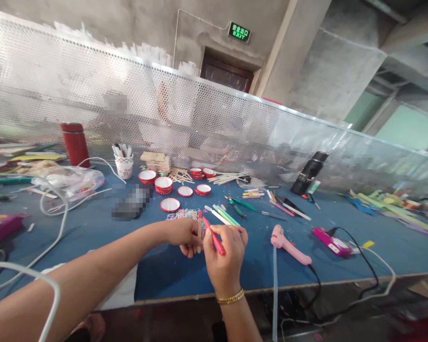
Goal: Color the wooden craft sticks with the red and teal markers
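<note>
"Starting at the near edge of the blue bench (pixel 255 268), what does each hand grasp?"

"The left hand (pixel 182 232) pinches 1 flat wooden stick (pixel 199 229) upright, just in from that edge. The right hand (pixel 228 244) grips 1 red marker (pixel 218 243) obliquely, fingers closed round the barrel."

"Why this arrangement?"

"Probably because the upright hold presents the stick to the marker's upper end and steadies it; contact between the 2 cannot be confirmed. The coloured bands (pixel 181 214) lie just beyond the hands, toward the far edge, presumably within easy reach. The pink glue gun (pixel 290 248) rests to the right, leaving the space before the body free, with 1 clear glue stick (pixel 275 285) projecting past the near edge."

"And the wooden stick's appearance?"

"Slim, pale tan, red at its upper end; fingers partly hide the lower portion."
</note>
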